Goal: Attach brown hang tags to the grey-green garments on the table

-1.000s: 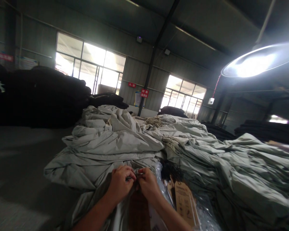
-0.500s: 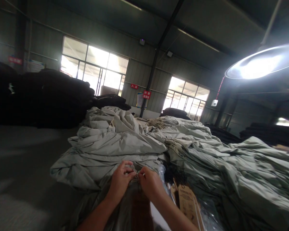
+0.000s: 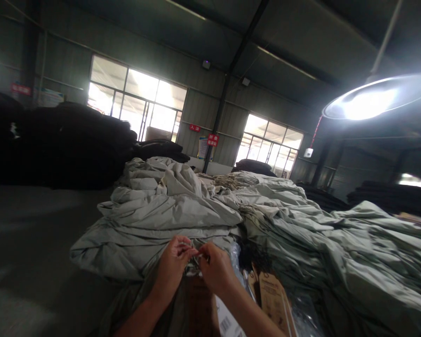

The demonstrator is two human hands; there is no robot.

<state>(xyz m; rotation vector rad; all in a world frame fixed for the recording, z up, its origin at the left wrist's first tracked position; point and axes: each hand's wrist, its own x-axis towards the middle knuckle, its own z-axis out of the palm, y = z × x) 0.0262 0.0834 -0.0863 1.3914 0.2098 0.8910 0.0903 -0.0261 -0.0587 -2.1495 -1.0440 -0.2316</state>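
My left hand (image 3: 171,264) and my right hand (image 3: 215,267) meet in front of me, fingertips pinched close together. Whatever lies between the fingers is too small and dim to make out. Just below them is a dark brown card tag (image 3: 200,302), partly in shadow. A white label with a barcode (image 3: 227,322) shows beside it, partly covered by my right forearm. Behind the hands lies a heap of grey-green fabric (image 3: 168,215). Right of my right hand are several tan card tags (image 3: 272,297) with a tangle of black strings (image 3: 254,255).
Clear plastic bags (image 3: 305,313) lie beside the tags. More grey-green fabric (image 3: 372,243) spreads to the right. Dark piles (image 3: 63,145) stand at the left by the floor (image 3: 31,248). A bright lamp (image 3: 372,103) hangs at upper right.
My fingertips have drawn closer together, and the right hand has shifted slightly left. More of the white label and its barcode shows now. The camera view has moved a little.
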